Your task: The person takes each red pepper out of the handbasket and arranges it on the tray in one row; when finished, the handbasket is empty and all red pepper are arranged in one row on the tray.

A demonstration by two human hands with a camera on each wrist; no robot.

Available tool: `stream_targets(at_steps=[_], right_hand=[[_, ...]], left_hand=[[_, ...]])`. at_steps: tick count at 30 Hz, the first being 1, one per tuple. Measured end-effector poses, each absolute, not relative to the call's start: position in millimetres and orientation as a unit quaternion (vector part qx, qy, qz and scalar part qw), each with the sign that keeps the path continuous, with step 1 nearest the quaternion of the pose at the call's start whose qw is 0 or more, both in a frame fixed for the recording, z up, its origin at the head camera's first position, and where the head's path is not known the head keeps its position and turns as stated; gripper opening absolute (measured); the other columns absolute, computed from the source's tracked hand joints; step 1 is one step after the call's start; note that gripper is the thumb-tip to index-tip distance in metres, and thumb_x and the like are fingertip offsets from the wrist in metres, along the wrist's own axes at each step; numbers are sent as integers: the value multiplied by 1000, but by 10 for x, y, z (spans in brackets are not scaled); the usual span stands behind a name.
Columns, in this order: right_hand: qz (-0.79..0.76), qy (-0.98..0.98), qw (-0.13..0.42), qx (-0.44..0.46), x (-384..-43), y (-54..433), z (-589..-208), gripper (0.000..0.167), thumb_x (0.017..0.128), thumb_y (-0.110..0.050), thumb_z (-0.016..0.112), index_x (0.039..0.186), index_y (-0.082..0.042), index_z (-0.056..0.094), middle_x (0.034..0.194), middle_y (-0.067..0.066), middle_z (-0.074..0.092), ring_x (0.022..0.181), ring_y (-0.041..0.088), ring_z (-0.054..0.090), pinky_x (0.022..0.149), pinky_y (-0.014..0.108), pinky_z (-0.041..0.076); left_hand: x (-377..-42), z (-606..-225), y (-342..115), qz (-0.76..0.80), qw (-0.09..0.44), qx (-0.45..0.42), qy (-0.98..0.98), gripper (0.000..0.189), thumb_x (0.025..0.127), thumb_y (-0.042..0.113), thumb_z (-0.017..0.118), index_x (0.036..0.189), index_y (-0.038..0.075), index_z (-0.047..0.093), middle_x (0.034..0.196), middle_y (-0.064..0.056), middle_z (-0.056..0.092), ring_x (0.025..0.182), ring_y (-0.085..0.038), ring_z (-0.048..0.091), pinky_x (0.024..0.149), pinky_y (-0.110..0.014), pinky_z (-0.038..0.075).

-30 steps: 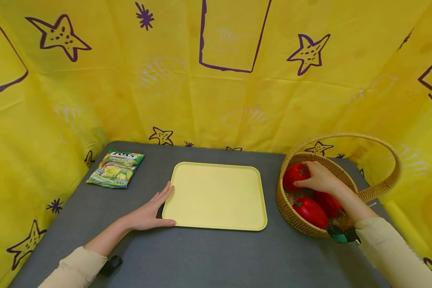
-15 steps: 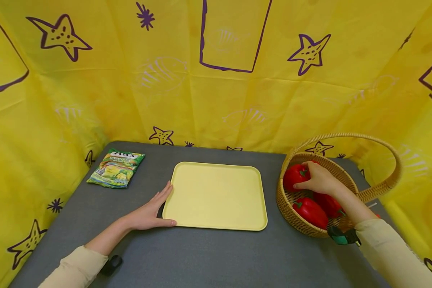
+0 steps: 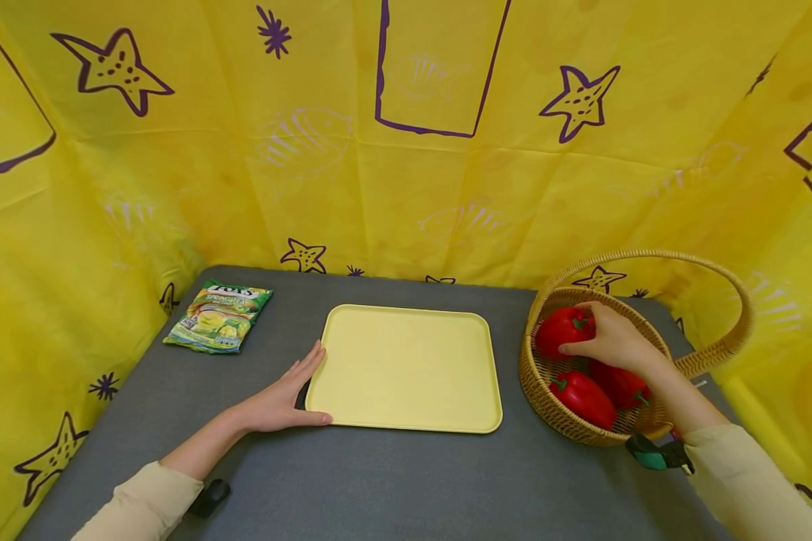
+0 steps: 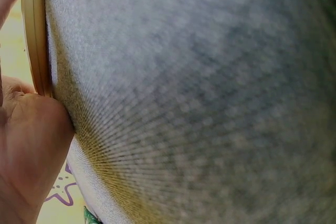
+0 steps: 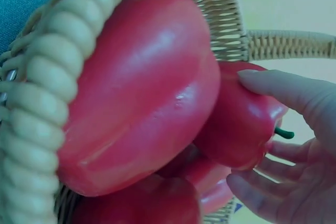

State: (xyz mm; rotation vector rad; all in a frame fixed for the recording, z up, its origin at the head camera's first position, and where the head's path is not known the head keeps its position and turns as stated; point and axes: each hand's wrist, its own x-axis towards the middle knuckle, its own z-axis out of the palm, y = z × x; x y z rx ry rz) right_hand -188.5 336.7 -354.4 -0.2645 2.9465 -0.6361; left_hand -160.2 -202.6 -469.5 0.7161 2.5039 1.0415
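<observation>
A person's two bare hands work over a grey bench point(image 3: 392, 481). At the right, the right hand point(image 3: 612, 338) reaches into a round wicker basket point(image 3: 546, 402) with a tall looped handle. Its thumb and fingers grip a red pepper point(image 3: 556, 333), which sits just beyond the fingertips on the basket's left, far side, its green stem turned toward the palm. Whether this pepper touches the basket's bottom cannot be told. Nearer the person, a front pepper point(image 3: 585, 400) and a side pepper point(image 3: 619, 385), also red, lie in the basket below the same hand. The left hand point(image 3: 277, 402), fingers straight and thumb spread, rests against the left edge of a pale yellow tray point(image 3: 406, 368) at its near corner. A green candy packet point(image 3: 219, 317) lies farther left.
</observation>
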Motion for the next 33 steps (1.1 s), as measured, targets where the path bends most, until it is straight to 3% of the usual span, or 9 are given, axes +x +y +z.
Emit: stream_targets(at_steps=[9,17,29,33], right_hand=[[-216,973,36,-72,-1737,3398,-3419,89,82,-46,76,139,11,37,130,34,46,114,51,46,89,66,41],[-237,969,-5,-74,-1561,3389,-3410,87,82,-44,77,139,10,39,128,31,50,109,46,52,85,61,46],[-247,962,-103,-50,-1337,3261,-3501,85,78,-45,80,138,1,43,128,26,52,105,42,52,80,62,44],[-268,953,-130,-46,-1273,3211,-3550,83,79,-41,81,139,1,43,130,26,51,111,42,49,84,61,43]], left_hand=[[-1599,-4697,-2030,369,170,249,879,114,81,51,75,156,4,2,162,-11,-9,147,-38,-4,113,-61,6],[-1607,-4698,-2032,366,169,253,880,114,81,52,75,156,5,3,163,-10,-9,147,-35,-3,114,-60,6],[-1608,-4705,-2034,368,169,254,878,114,81,52,75,156,5,3,163,-10,-9,147,-36,-3,114,-60,6],[-1609,-4706,-2035,366,167,254,880,114,81,52,75,156,5,4,163,-10,-9,147,-35,-3,114,-60,6]])
